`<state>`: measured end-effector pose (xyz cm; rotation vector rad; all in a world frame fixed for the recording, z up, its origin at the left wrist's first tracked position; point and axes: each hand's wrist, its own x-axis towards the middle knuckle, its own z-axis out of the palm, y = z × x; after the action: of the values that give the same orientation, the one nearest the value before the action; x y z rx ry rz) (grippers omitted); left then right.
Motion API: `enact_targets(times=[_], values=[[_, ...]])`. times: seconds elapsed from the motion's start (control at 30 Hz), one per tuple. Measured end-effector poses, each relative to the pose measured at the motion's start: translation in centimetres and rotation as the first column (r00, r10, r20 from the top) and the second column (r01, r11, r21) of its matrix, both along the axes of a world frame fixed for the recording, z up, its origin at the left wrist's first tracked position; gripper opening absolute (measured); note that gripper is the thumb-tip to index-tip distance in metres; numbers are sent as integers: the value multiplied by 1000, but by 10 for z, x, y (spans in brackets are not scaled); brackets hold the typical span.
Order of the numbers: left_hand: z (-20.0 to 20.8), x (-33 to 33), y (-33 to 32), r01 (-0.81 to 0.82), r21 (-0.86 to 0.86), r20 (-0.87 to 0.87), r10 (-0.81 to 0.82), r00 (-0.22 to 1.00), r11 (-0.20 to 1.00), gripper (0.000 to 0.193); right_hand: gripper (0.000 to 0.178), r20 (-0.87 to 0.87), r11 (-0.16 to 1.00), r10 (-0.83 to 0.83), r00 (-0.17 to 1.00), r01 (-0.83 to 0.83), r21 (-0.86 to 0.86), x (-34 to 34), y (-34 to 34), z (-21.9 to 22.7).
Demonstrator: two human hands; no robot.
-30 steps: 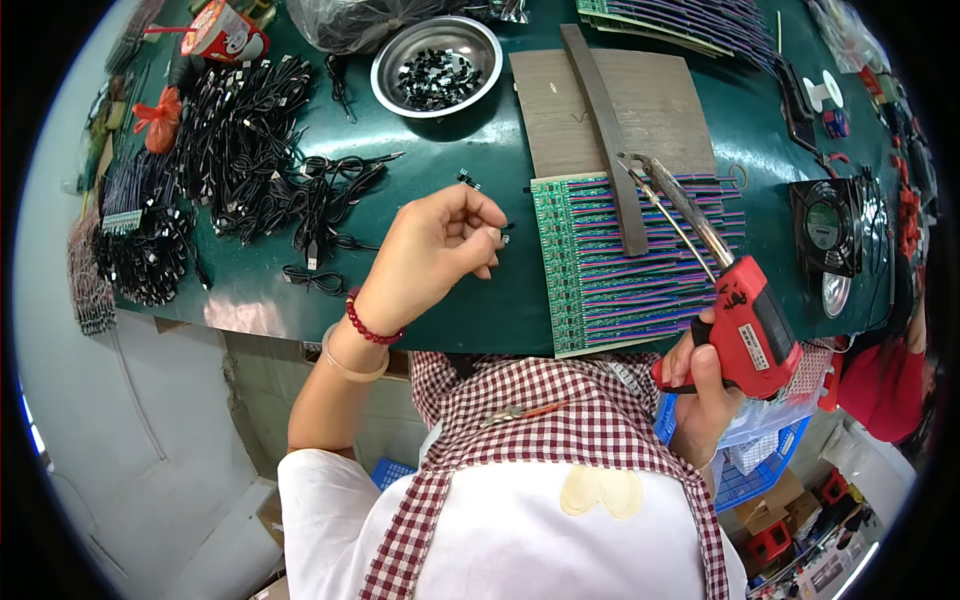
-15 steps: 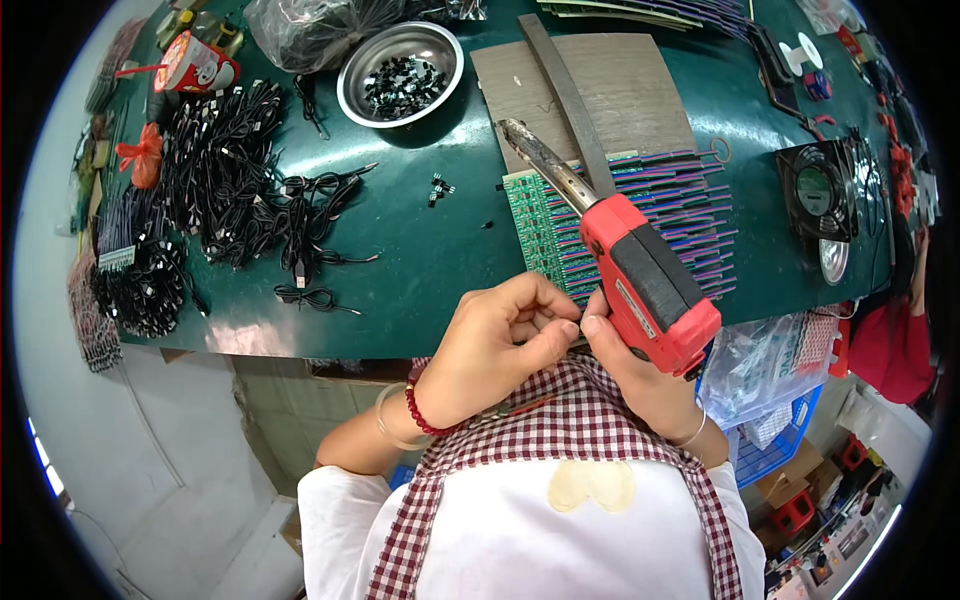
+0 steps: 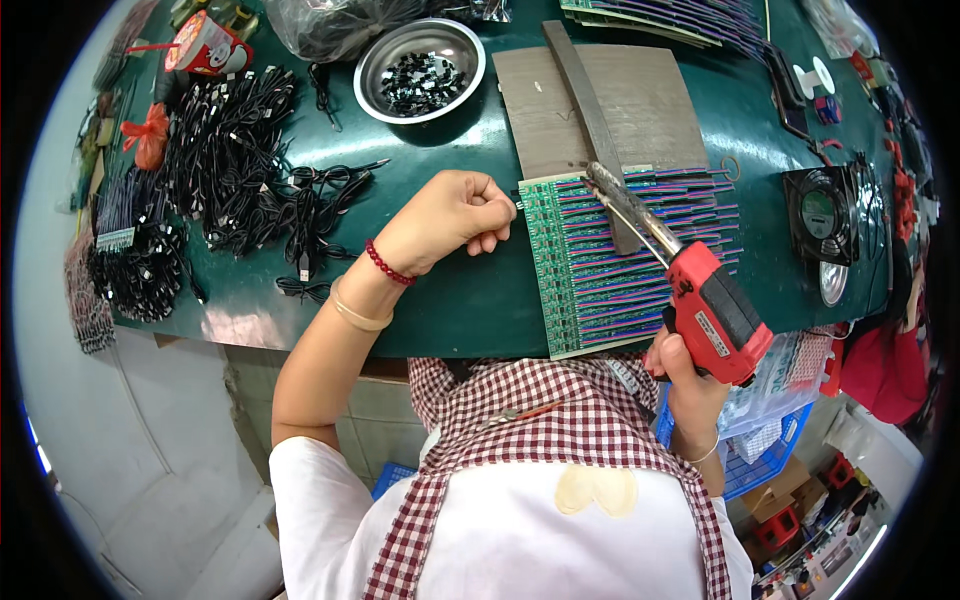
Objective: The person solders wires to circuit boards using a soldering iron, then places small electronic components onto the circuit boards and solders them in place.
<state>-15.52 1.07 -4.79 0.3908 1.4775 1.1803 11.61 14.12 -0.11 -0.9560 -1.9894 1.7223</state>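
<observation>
My right hand (image 3: 690,385) is closed round the grip of a red and black soldering gun (image 3: 715,320). Its metal barrel slants up and left, with the tip over the upper part of a green circuit board panel (image 3: 555,290). Rows of blue, pink and dark wires (image 3: 640,290) run rightward from the panel. At the panel's upper left edge my left hand (image 3: 455,222) is pinched shut on a small black connector (image 3: 519,199), its pins toward the board. The fingertips partly hide this connector.
A brown board (image 3: 540,110) with a grey metal bar (image 3: 580,100) lies behind the panel. To the left are a steel bowl (image 3: 365,85) of small black connectors, bundled black cables (image 3: 230,160) and a red cup (image 3: 208,45). A fan (image 3: 820,205) stands at right.
My hands have moved apart. The left went up and left to the panel's edge and now pinches a connector; the right moved right and down with the soldering gun, uncovering the panel's lower part.
</observation>
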Motion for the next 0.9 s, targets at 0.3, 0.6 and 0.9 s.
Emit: enact_targets(times=[0.3,0.6,0.9], values=[[-1,-10,7,89,-26,17,-89,996,996,14,35,1,998,70,998,-70,-10,16,0,-15],[0,-17,10,139,-41,49,-137,989,989,14,19,64,991,131,989,-131,-11,17,-1,-16],[-1,-22,12,174,-29,66,-172,983,984,13,20,111,989,114,987,-102,-103,9,-4,-10]])
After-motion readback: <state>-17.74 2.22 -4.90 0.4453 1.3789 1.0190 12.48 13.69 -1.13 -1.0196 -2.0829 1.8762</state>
